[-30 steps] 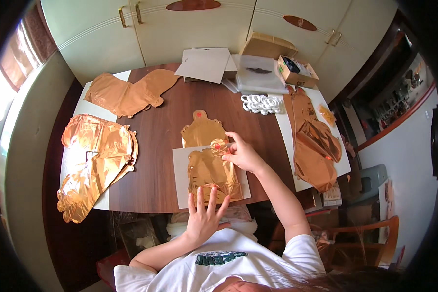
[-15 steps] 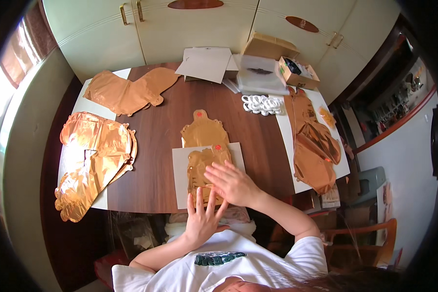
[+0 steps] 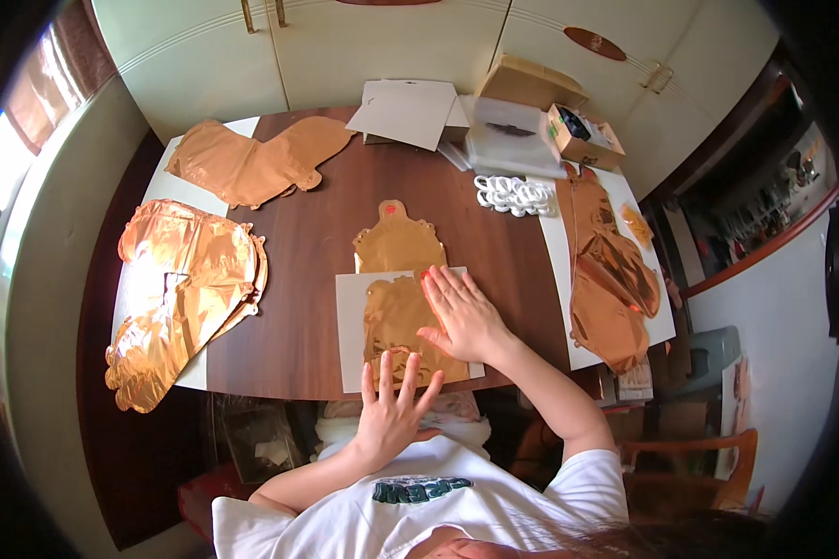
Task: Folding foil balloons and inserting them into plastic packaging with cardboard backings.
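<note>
Now I see right hand (image 3: pixel 465 321) moved to two o'clock on gold foil balloon (image 3: pixel 391 312) — fingers straight, gripping nothing; left hand (image 3: pixel 390 424) splayed at six. Balloon lies on white card (image 3: pixel 350 326) — probably flatter.

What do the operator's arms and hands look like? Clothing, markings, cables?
Human left hand and right hand, both five-fingered, ungloved. Forearms bare, no visible cables or markings. Loose, short white fabric sleeves belong to a white T-shirt with a dark green print across the chest.
</note>
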`<action>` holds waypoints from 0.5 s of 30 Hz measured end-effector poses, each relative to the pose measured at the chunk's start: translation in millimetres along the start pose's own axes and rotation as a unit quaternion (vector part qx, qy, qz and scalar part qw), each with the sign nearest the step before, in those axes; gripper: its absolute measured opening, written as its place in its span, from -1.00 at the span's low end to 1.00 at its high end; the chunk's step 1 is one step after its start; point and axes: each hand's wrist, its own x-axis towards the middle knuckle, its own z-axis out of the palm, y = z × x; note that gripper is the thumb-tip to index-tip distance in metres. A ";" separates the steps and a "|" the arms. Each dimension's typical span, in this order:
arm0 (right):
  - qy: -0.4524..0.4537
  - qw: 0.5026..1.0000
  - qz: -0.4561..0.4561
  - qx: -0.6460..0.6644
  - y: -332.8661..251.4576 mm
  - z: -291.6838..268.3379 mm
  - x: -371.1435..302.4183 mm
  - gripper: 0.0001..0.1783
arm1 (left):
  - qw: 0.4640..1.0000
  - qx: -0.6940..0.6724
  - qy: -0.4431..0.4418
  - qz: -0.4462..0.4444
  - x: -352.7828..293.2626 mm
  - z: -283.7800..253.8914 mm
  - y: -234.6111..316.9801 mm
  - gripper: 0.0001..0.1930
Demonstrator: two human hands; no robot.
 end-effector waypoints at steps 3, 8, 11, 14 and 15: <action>0.001 1.000 0.019 -0.019 11.5 3.8 8.7 -0.11 | 1.000 -0.013 -0.001 -0.004 -0.4 0.4 0.9 -0.04; 0.042 0.997 0.036 -0.058 31.7 9.0 20.6 -0.14 | 1.000 -0.006 -0.010 0.001 -0.2 -0.8 1.2 -0.03; 0.204 0.978 0.027 0.026 37.4 1.0 30.6 -0.44 | 1.000 -0.018 -0.003 -0.005 -1.4 1.7 1.9 -0.02; 0.161 0.983 0.085 0.006 38.3 -0.2 31.0 -0.56 | 1.000 -0.005 -0.006 -0.006 -2.6 -2.0 1.5 -0.02; 0.192 0.979 0.075 0.004 43.0 3.8 32.4 -0.58 | 1.000 -0.006 -0.005 -0.005 -1.8 -1.6 1.7 -0.02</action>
